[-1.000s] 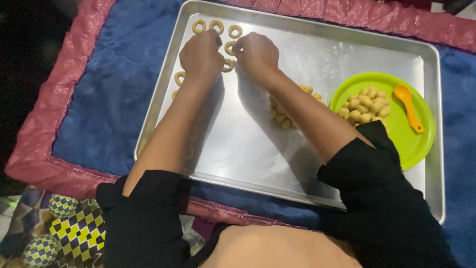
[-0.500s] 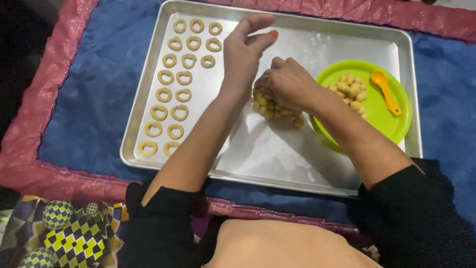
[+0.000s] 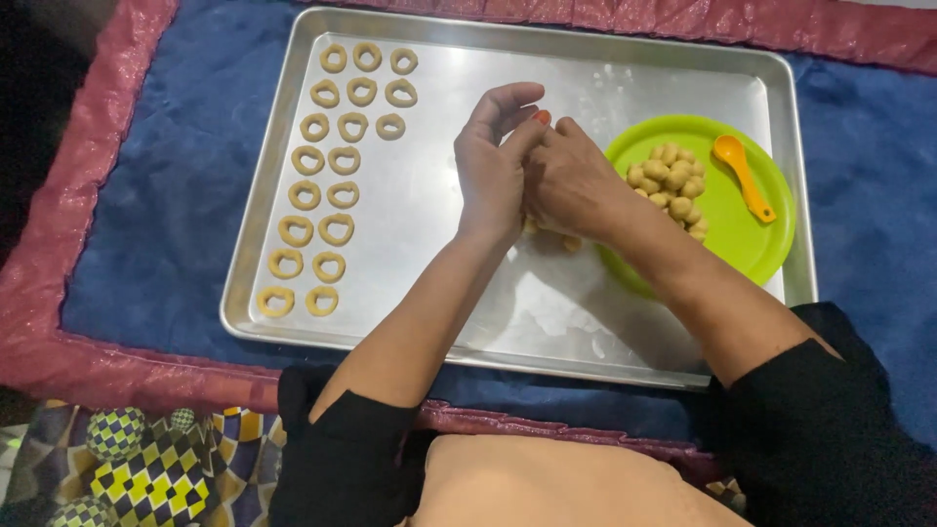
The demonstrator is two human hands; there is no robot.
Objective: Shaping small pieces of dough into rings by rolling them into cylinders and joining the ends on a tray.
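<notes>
We have our left hand (image 3: 493, 166) and right hand (image 3: 571, 181) pressed together over the baking tray (image 3: 508, 293), fingers curled around something we cannot tell. Left of them lie finished dough rings (image 3: 327, 176) — right, dough balls (image 3: 669, 185) wait on the green plate (image 3: 742, 234).

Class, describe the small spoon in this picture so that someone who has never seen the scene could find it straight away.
Start at the big metal baking tray on the blue cloth and look to its right end, where a round green plate sits. The orange spoon lies on that plate, beside the heap of dough balls. It alone is orange and long-handled.
</notes>
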